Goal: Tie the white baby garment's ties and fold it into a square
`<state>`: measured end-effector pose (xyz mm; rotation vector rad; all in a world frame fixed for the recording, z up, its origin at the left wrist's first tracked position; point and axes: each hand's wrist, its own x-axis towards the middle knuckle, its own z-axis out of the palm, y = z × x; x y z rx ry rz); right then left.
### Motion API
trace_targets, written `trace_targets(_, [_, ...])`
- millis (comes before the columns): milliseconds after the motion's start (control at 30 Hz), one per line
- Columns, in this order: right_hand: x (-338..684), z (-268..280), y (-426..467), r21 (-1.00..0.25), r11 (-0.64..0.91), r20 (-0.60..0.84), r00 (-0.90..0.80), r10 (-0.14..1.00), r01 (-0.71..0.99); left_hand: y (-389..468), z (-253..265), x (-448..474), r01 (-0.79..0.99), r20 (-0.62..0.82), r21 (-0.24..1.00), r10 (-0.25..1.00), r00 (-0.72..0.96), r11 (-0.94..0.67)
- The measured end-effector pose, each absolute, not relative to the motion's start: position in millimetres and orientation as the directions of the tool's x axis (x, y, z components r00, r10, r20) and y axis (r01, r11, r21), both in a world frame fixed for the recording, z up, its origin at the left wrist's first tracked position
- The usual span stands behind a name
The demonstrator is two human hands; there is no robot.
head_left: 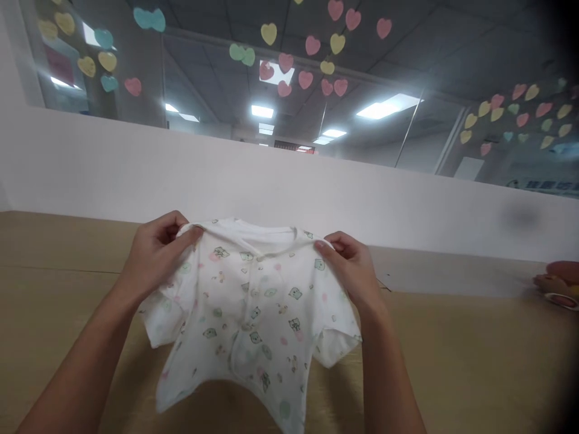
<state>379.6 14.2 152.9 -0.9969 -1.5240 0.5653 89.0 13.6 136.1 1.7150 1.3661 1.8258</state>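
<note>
A small white short-sleeved baby shirt (pixel 253 301) hangs spread between my two hands, its front facing me. Green animal faces and pink dots are printed on it, and a button placket runs down the middle. My left hand (pixel 158 250) pinches the shoulder on the left side, thumb in front. At the other shoulder, my right hand (pixel 348 262) pinches the cloth in the same way. Both sleeves droop below the hands, and the hem falls in a curve with its corners hanging lower. The fingers behind the cloth are partly hidden.
Beneath the shirt lies a light wooden tabletop (pixel 452 355). A white wall (pixel 226 175) rises behind it, topped by a glass window (pixel 217 96) with heart-shaped paper notes. A reddish-brown object (pixel 561 283), blurred, sits at the far right edge.
</note>
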Motion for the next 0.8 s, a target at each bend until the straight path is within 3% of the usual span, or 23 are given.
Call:
trace_targets(100, [384.6,147.5,21.5,-0.777,0.492,0.549,0.039,0.835,0.393,21.5,127.5,86.8,0.540,0.600,0.715,0.786,-0.148,-0.444])
trace_targets(233, [392.6,134.9,34.7,-0.687,0.419,0.556,0.058,0.829,0.593,28.0,119.5,83.2,0.793,0.535,0.516,0.845,-0.003,-0.324])
trace_targets(367, [394.5,127.5,43.3,-0.572,0.372,0.570,0.028,0.821,0.731,29.9,116.0,76.5,0.862,0.508,0.437,0.861,-0.001,-0.256])
trace_targets(567, [397.5,135.6,38.6,-0.585,0.384,0.510,-0.044,0.859,0.714,31.9,120.2,61.7,0.825,0.500,0.488,0.866,0.003,-0.285])
trace_targets(733, [415.8,154.6,6.9,-0.689,0.459,0.428,-0.196,0.882,0.561,9.8,132.6,50.4,0.756,0.447,0.570,0.893,0.045,-0.323])
trace_targets(800, [423.5,161.7,-9.7,-0.714,0.505,0.464,-0.212,0.860,0.486,-4.9,134.3,43.1,0.682,0.536,0.634,0.843,-0.049,-0.364])
